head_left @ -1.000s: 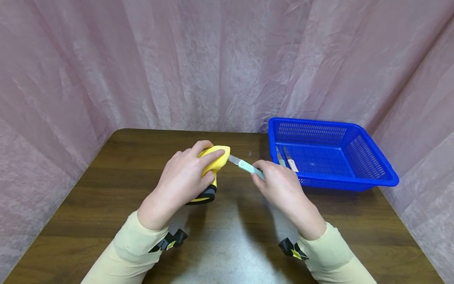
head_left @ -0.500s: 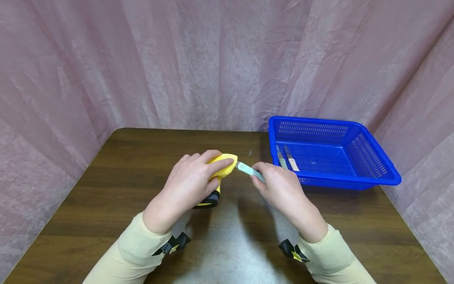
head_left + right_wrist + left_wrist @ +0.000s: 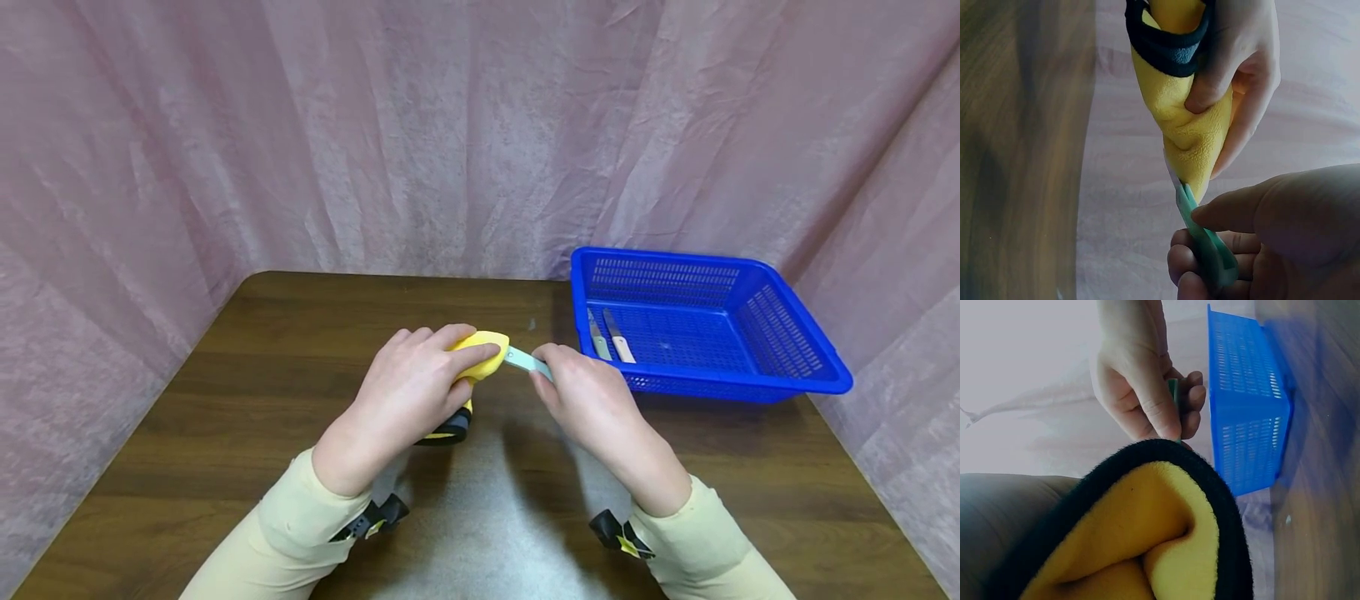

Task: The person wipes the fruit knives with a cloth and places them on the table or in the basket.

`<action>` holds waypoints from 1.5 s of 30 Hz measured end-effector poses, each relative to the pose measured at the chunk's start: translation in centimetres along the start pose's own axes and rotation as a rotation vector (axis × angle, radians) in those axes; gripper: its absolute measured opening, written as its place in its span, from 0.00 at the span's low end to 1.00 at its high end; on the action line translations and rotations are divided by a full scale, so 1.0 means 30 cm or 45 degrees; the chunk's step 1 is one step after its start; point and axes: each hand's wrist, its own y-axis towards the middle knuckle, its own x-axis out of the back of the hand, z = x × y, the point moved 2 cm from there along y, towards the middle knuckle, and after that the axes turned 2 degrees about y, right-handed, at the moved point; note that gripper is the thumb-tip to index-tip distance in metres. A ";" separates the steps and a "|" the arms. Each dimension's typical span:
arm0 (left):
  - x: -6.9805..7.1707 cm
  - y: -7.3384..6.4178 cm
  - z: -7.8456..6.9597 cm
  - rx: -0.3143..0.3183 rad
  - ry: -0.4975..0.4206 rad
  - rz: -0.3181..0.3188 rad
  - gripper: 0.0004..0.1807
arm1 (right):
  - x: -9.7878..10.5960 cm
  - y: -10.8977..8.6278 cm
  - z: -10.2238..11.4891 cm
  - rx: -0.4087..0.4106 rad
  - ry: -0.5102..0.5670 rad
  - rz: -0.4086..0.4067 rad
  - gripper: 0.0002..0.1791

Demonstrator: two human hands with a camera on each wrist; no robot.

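Observed mint-green-handled knife [image 3: 529, 364] held in mid-air above the table [image 3: 315, 358], between the hands, sloping down toward the right in the head view. Noted blade largely hidden at the yellow cloth [image 3: 493, 339], in contact with the handle's blade end. Found right hand [image 3: 592, 396] closed round the handle, with thumb laid on it. Found left hand [image 3: 412, 379] curled over the folded cloth, gripping between thumb and fingers. Recorded black edging [image 3: 450, 431] with grey band, hanging below the left hand. Found blue basket [image 3: 720, 378] on the table beyond the right hand, containing green-handled knife [image 3: 600, 344] and pale-handled knife [image 3: 620, 343], side by side near the left wall. Noted pink curtain [image 3: 420, 150] behind.
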 end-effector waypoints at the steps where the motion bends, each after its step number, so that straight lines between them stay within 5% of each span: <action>1: -0.001 0.000 0.000 -0.001 0.001 -0.005 0.29 | -0.001 0.000 0.000 0.006 0.003 -0.006 0.07; 19: 0.008 -0.006 0.024 0.035 0.028 0.002 0.29 | -0.033 -0.001 0.004 0.100 0.109 -0.047 0.12; 45: -0.004 -0.010 0.030 0.047 0.104 0.010 0.29 | -0.113 0.001 0.013 0.028 0.158 -0.032 0.11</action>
